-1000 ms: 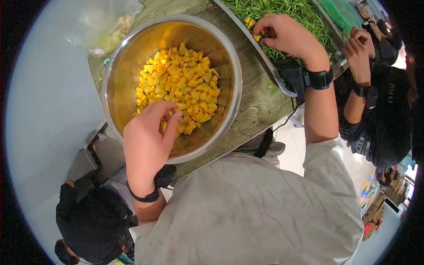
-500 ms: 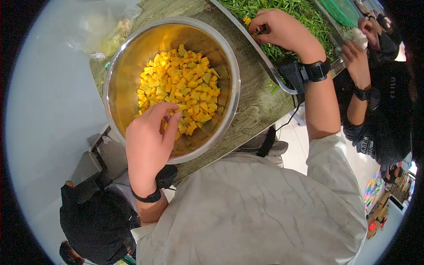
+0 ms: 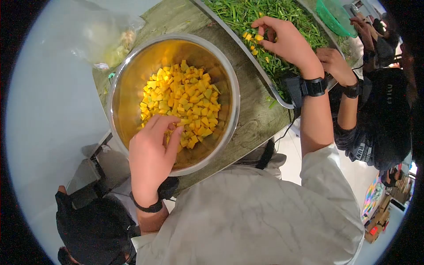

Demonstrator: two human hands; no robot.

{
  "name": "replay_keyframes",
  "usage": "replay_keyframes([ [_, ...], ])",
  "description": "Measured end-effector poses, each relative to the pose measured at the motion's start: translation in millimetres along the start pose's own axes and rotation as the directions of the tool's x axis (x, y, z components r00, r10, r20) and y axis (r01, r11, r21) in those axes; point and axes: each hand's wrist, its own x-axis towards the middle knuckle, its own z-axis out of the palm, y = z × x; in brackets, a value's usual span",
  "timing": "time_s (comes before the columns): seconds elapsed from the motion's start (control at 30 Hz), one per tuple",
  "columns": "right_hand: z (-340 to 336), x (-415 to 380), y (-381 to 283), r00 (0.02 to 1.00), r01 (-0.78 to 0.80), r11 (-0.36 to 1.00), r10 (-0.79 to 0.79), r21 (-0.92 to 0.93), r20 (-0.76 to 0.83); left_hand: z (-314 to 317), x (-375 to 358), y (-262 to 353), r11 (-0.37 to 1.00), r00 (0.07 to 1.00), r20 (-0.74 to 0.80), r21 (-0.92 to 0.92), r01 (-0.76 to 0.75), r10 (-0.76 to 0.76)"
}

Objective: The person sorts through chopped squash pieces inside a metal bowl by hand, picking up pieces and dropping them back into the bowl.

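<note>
A large steel bowl point(image 3: 236, 104) holds many yellow diced pieces, pumpkin by their look point(image 3: 187, 95), some with greenish sides. My left hand point(image 3: 153, 152) reaches over the bowl's near side, thumb and forefinger pinching one longer yellow pumpkin piece point(image 3: 183, 122). Above a metal tray point(image 3: 238, 42) of cut green stalks point(image 3: 282, 15), my right hand point(image 3: 287, 42) is open, its forefinger and thumb apart. Several yellow cubes point(image 3: 248, 37) lie on the greens right by those fingertips.
Bowl and tray rest on a wood-patterned table point(image 3: 254, 121). A clear plastic bag point(image 3: 112, 42) lies behind the bowl. A co-worker's hand point(image 3: 335, 64) is close to my right wrist, near a green basket point(image 3: 335, 17). Another person's dark cap point(image 3: 95, 225) is at lower left.
My right hand's fingers have spread, and more yellow cubes show on the greens. The co-worker's hand has come down beside my right wrist. My left hand keeps its pinch.
</note>
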Motion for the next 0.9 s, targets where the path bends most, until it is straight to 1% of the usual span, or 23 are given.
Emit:
replay_keyframes([
  [0.07,0.1,0.8,2.2,1.000,0.004,1.000,-0.005,-0.023,-0.010,0.7,-0.6,-1.4,1.000,1.000,-0.008,-0.004,-0.007,0.007],
  [0.17,3.3,2.1,14.6,0.993,0.114,0.992,-0.115,-0.052,-0.015,1.0,-1.1,-1.3,1.000,1.000,-0.005,-0.015,0.010,-0.010],
  [0.27,2.2,2.1,13.6,0.987,0.148,0.986,-0.152,-0.073,-0.045,1.1,-1.4,-2.4,1.000,1.000,-0.007,-0.024,0.009,-0.009],
  [0.37,-2.7,-0.8,-2.5,0.990,0.086,0.996,-0.089,-0.031,-0.105,2.4,-1.8,-4.0,1.000,1.000,-0.020,-0.021,-0.006,0.005],
  [0.47,-2.1,-0.7,-15.7,0.995,-0.039,0.986,0.052,0.163,-0.082,2.6,-2.2,-5.0,1.000,1.000,-0.023,-0.016,-0.011,0.011],
  [0.57,-3.2,2.1,-6.2,0.997,0.015,1.000,-0.014,0.008,-0.077,2.8,-2.3,-5.4,1.000,0.999,-0.032,-0.018,-0.015,0.015],
  [0.67,-2.8,3.3,-4.5,0.973,0.153,0.986,-0.161,-0.060,-0.166,3.5,-1.7,-7.4,0.999,1.000,-0.026,-0.030,-0.015,0.014],
  [0.73,-12.3,-0.2,-28.7,0.955,0.211,0.972,-0.227,-0.104,-0.189,3.4,-2.4,-10.1,0.999,1.000,-0.021,-0.035,-0.019,0.018],
  [0.77,-16.9,-2.2,-46.9,0.945,0.239,0.963,-0.260,-0.123,-0.198,3.8,-1.5,-10.1,0.998,0.997,-0.080,-0.051,-0.024,0.020],
  [0.83,-13.4,-6.4,-91.3,0.942,0.248,0.966,-0.257,-0.067,-0.214,8.5,-1.3,-6.8,0.996,0.982,-0.189,-0.084,-0.037,0.020],
  [0.9,-2.5,-13.3,-130.3,0.961,0.271,0.927,-0.246,0.258,-0.126,9.8,-0.2,1.9,0.985,0.957,-0.289,-0.170,-0.034,-0.017],
])
